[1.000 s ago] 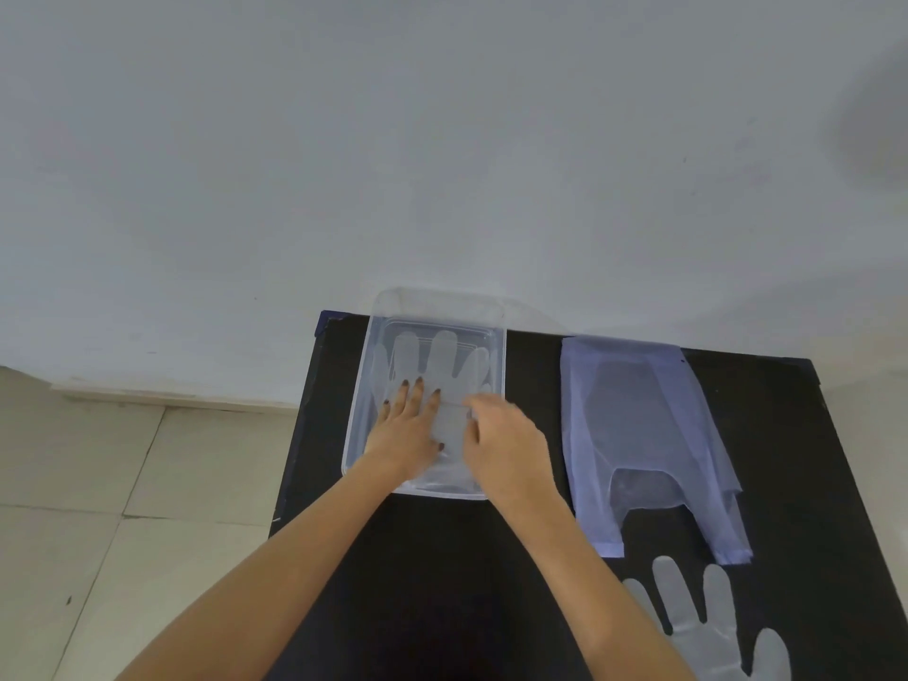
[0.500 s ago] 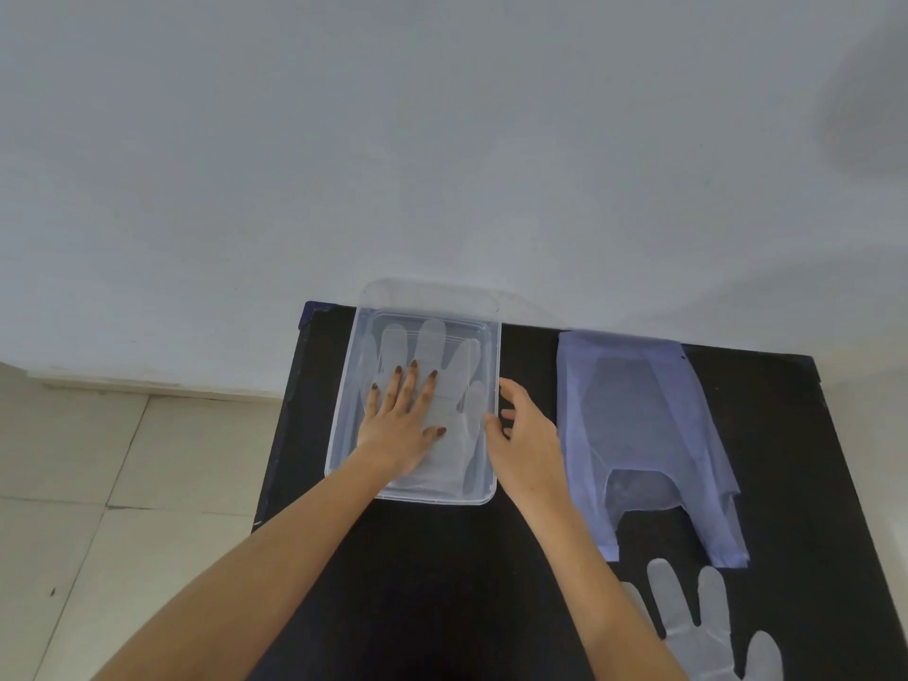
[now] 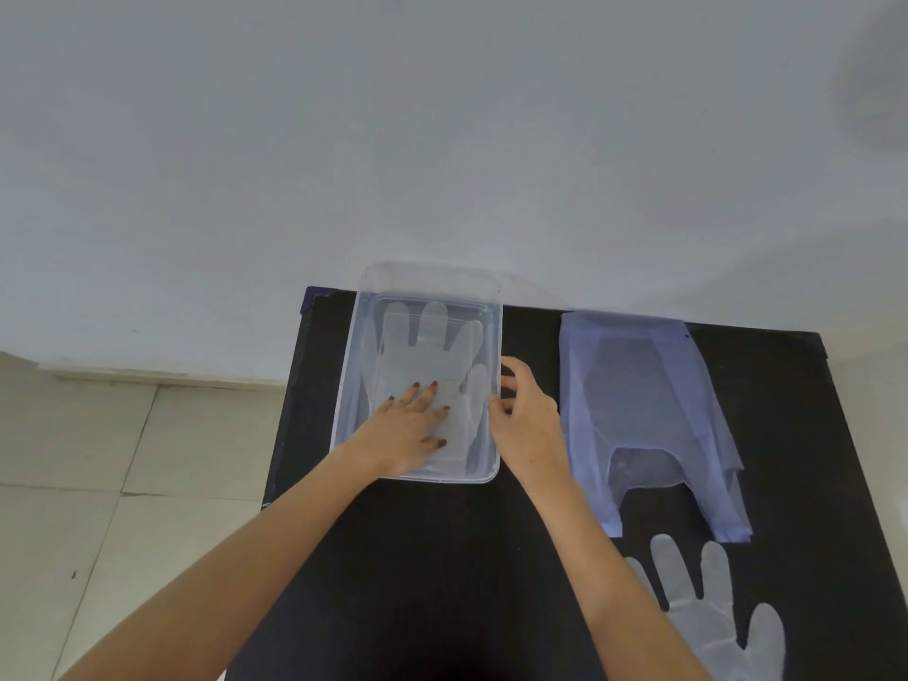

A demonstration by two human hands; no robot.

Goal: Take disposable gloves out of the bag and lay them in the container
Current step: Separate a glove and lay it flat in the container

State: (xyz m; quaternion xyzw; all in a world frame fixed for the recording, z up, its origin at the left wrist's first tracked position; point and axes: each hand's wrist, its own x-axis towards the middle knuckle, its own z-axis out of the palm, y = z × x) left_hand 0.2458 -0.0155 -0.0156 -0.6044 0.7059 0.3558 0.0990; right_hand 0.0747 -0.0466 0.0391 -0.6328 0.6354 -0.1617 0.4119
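Note:
A clear plastic container (image 3: 361, 336) stands at the far left of the black table. A translucent disposable glove (image 3: 432, 346) lies flat inside it, fingers pointing away from me. My left hand (image 3: 410, 427) rests flat on that glove with fingers spread. My right hand (image 3: 523, 415) is at the container's right rim, thumb and fingers touching the rim. A pale blue plastic bag (image 3: 643, 400) lies flat to the right. Another translucent glove (image 3: 712, 616) lies on the table near the front right.
The black table (image 3: 442, 557) stands against a white wall (image 3: 442, 140). Beige floor tiles (image 3: 98, 484) show to the left, past the table's left edge.
My right hand left the glove inside the container and moved right to the container's right rim. My left hand stayed pressed flat on the glove.

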